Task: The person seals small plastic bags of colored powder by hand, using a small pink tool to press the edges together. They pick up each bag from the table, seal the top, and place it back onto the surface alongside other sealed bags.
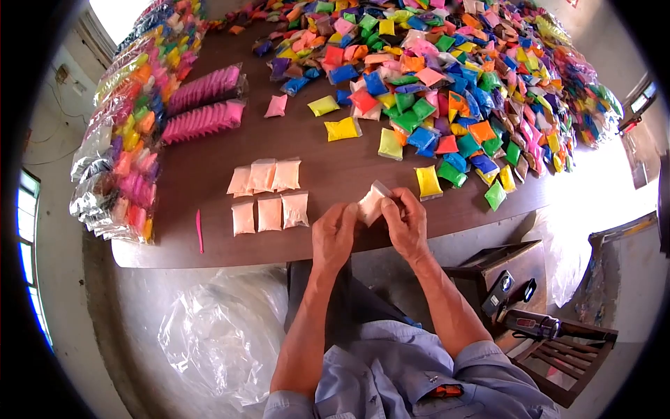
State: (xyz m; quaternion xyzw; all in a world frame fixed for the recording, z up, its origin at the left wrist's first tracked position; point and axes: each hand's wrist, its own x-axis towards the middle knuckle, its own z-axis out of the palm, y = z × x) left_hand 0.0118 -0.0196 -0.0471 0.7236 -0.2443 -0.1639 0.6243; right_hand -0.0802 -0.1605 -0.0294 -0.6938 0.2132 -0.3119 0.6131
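Between my two hands, just above the table's front edge, is a small clear packet with pale peach filling. My left hand pinches its left side, and my right hand grips its right side. To the left, peach packets lie in two rows: a back row whose packets overlap, and a front row. A yellow packet lies close to the right of my right hand.
A large heap of coloured packets covers the table's back right. Pink packets stand in two rows at left, beside stacked multicolour bags. A pink plastic stick lies near the front edge. A wooden stool stands below right.
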